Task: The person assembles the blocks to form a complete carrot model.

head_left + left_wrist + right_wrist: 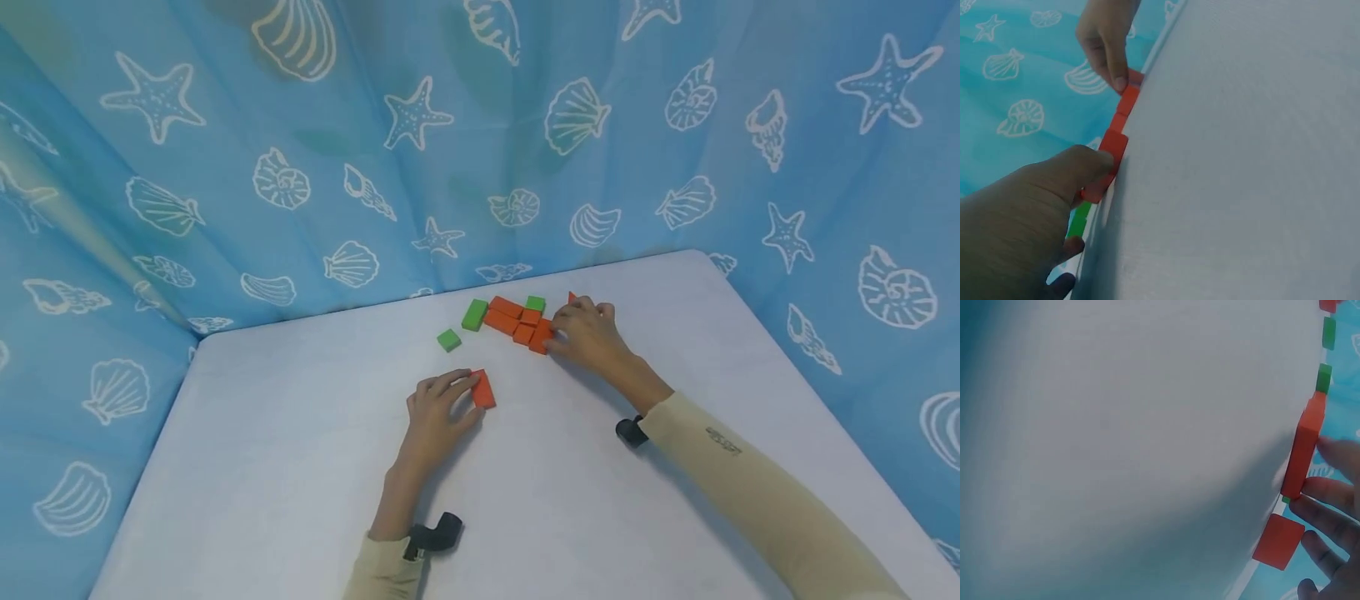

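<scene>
My left hand point(437, 421) pinches a flat red block point(483, 390) between thumb and fingers, near the middle of the white table. In the left wrist view the thumb lies across that block's point(1109, 162) face. Farther back, my right hand point(592, 333) holds a red block point(542, 336) at the right end of a cluster of red blocks point(504, 317). In the right wrist view its fingertips meet the side and end of this long block point(1302, 453). A separate red block point(1279, 542) stands beside the outer fingers, mostly hidden by the hand in the head view.
Left of the cluster lie a green block point(475, 315) and a smaller green block point(449, 340). Another green block point(536, 303) touches the cluster's back. A blue shell-patterned curtain point(420, 183) hangs behind the white table point(285, 433).
</scene>
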{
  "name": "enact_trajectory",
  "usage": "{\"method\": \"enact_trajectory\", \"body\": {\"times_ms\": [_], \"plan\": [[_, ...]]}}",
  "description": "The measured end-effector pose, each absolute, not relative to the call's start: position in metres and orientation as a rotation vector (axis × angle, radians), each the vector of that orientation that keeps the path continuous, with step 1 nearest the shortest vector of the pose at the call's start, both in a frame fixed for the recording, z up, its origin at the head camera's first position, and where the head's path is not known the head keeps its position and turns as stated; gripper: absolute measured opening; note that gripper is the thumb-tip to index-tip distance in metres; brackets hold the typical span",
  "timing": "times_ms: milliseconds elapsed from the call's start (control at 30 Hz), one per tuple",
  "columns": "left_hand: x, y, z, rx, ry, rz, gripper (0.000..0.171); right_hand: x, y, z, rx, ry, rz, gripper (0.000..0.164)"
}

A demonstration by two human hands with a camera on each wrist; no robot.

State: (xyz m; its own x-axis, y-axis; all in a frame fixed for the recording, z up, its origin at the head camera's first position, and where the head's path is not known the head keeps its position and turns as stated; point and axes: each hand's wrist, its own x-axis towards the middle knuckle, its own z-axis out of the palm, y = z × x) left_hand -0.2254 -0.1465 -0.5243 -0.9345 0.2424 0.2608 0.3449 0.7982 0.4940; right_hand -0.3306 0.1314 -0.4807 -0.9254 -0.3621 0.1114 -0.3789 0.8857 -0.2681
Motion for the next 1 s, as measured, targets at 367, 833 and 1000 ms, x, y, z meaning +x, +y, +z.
{"method": "enact_trajectory", "body": {"times_ms": [367, 833, 1000], "plan": [[-0.215, -0.155, -0.526, -0.534, -2.788, -0.865, 0.045, -0.296, 0.138, -0.480, 0.641, -3.002, 0.497, 0.045], [-0.195, -0.165, -0.532, -0.613, -2.721, -0.890, 0.045, -0.254, 0.136, -0.479, 0.853, -3.028, 0.549, 0.048], [-0.193, -0.164, -0.532, -0.619, -2.695, -0.917, 0.044, -0.238, 0.132, -0.479, 0.951, -3.012, 0.629, 0.046]]}}
